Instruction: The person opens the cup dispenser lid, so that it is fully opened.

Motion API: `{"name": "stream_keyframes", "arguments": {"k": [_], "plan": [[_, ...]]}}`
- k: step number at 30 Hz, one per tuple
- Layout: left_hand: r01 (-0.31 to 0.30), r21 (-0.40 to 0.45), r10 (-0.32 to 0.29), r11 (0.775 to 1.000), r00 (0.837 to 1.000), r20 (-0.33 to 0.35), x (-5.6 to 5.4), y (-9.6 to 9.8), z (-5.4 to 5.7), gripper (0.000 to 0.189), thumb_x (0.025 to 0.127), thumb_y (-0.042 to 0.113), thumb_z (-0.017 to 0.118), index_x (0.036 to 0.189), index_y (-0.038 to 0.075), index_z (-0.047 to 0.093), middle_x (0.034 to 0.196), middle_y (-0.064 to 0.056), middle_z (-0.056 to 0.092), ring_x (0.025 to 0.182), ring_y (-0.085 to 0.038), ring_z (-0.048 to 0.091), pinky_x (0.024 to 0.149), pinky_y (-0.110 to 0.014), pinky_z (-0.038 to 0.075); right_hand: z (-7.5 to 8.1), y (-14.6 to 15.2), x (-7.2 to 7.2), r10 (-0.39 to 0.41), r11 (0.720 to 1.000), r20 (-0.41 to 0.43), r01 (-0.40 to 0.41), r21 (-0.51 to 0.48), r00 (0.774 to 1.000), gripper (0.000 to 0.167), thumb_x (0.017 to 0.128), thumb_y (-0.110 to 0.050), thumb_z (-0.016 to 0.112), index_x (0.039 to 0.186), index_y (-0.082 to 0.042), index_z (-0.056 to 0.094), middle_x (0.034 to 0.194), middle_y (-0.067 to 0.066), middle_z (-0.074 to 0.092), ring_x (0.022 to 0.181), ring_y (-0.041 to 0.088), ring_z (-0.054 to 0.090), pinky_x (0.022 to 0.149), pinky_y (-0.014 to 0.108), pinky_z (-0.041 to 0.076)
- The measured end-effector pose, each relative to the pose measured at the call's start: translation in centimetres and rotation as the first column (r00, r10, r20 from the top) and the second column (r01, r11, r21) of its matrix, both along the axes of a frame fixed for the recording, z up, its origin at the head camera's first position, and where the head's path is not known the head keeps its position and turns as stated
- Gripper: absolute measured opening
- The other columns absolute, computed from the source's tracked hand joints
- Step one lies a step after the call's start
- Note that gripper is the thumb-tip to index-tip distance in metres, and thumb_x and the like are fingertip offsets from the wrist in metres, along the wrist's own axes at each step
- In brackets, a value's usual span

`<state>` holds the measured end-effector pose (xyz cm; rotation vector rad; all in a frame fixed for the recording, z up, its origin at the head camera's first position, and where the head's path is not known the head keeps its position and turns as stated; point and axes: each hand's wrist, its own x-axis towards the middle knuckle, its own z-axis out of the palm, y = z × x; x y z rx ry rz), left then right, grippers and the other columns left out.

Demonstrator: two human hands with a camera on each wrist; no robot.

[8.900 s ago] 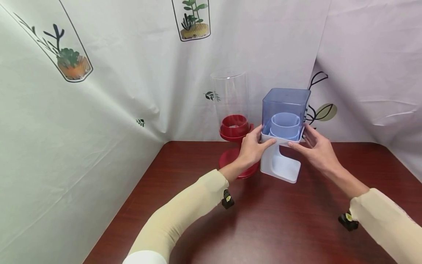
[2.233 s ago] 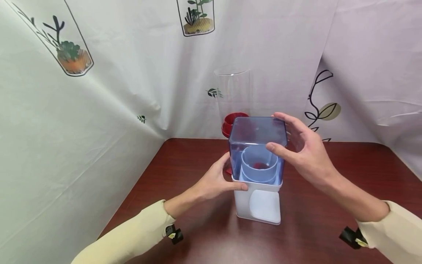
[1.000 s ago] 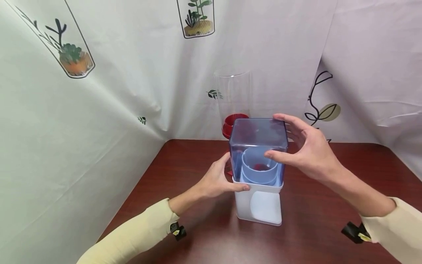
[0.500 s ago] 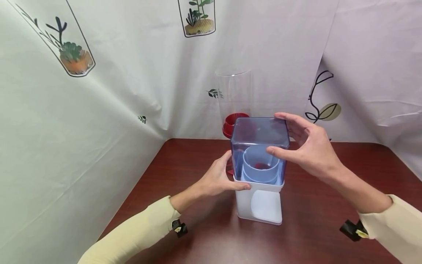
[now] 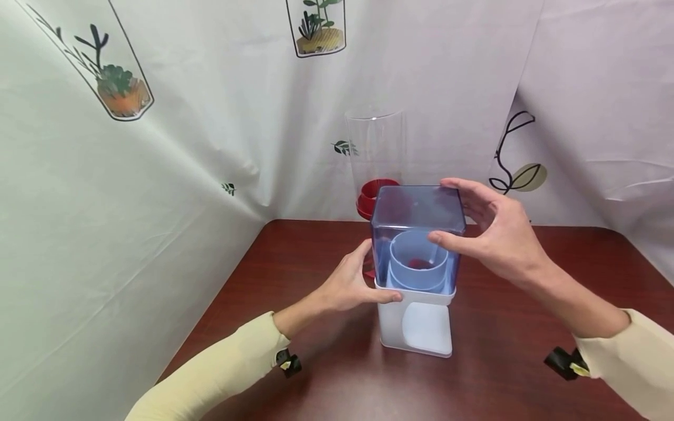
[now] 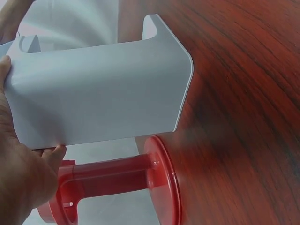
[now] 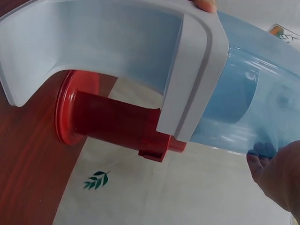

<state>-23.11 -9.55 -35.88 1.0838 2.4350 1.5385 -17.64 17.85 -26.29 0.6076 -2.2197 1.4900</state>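
Dispenser (image 5: 416,275), one: four o'clock from head-view centre. Probably light, stiff, slick plastic; best held by its rim (image 5: 429,297). Left hand (image 5: 344,286): grips rim, nine o'clock. Right hand (image 5: 495,234): grasps cover (image 5: 418,207), two o'clock.

Red-brown wood-grain table (image 5: 505,356), red round-based stand (image 6: 112,176) on it, white stand (image 6: 98,91) nearer, contact beneath unclear.

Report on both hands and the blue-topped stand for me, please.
Left hand gripping white stand; right hand around blue box. Box atop white stand. Red stand behind, nothing visibly blocking.
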Motion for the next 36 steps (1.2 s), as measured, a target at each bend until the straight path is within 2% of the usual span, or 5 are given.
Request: {"name": "stream_keyframes", "arguments": {"k": [9,17,26,31,36], "plan": [[-0.011,0.003,0.011,1.000,1.000,0.002,0.15,0.09,0.02,0.090,0.079,0.037,0.092,0.153,0.024,0.043,0.135,0.004,0.064,0.118,-0.013,0.066,0.092,-0.031,0.061,-0.02,-0.13,0.21,0.038,0.999,-0.054,-0.038,0.005,0.998,0.082,0.076,0.001,0.094,0.150,-0.009,0.059,0.139,0.008,0.064,0.114,0.009,0.070,0.084,0.021,0.060],[-0.006,-0.004,0.006,1.000,1.000,-0.004,0.17,0.20,0.22,0.090,0.079,0.037,0.092,0.154,0.023,0.042,0.136,0.004,0.064,0.118,-0.014,0.066,0.092,-0.034,0.061,-0.04,-0.07,0.28,0.045,0.999,-0.066,-0.043,0.019,0.997,0.084,0.076,0.001,0.094,0.150,-0.009,0.058,0.140,0.008,0.063,0.113,0.009,0.070,0.083,0.020,0.060],[0.008,0.008,-0.008,1.000,1.000,-0.007,0.05,0.07,0.15,0.089,0.079,0.033,0.093,0.152,0.021,0.043,0.135,0.002,0.064,0.116,-0.015,0.066,0.089,-0.038,0.063,0.10,0.10,0.06,0.007,1.000,-0.022,-0.006,0.028,1.000,0.079,0.080,-0.007,0.093,0.151,-0.015,0.059,0.143,0.011,0.064,0.118,0.008,0.068,0.089,0.015,0.055],[0.006,0.002,-0.006,1.000,1.000,-0.025,0.00,0.08,0.11,0.090,0.078,0.034,0.093,0.152,0.023,0.044,0.135,0.004,0.064,0.119,-0.014,0.066,0.092,-0.034,0.062,0.29,0.08,0.08,0.012,1.000,0.017,-0.012,0.004,1.000,0.077,0.082,-0.008,0.092,0.150,-0.015,0.059,0.143,0.010,0.064,0.119,0.007,0.068,0.091,0.016,0.055],[0.006,-0.006,-0.006,1.000,1.000,-0.027,0.05,0.10,0.08,0.090,0.079,0.035,0.093,0.153,0.025,0.043,0.136,0.005,0.063,0.121,-0.014,0.065,0.091,-0.034,0.062,0.50,0.13,0.28,0.001,1.000,0.036,-0.002,0.026,0.999,0.077,0.083,-0.011,0.093,0.151,-0.016,0.058,0.144,0.009,0.063,0.125,0.020,0.068,0.091,0.014,0.054]]}}
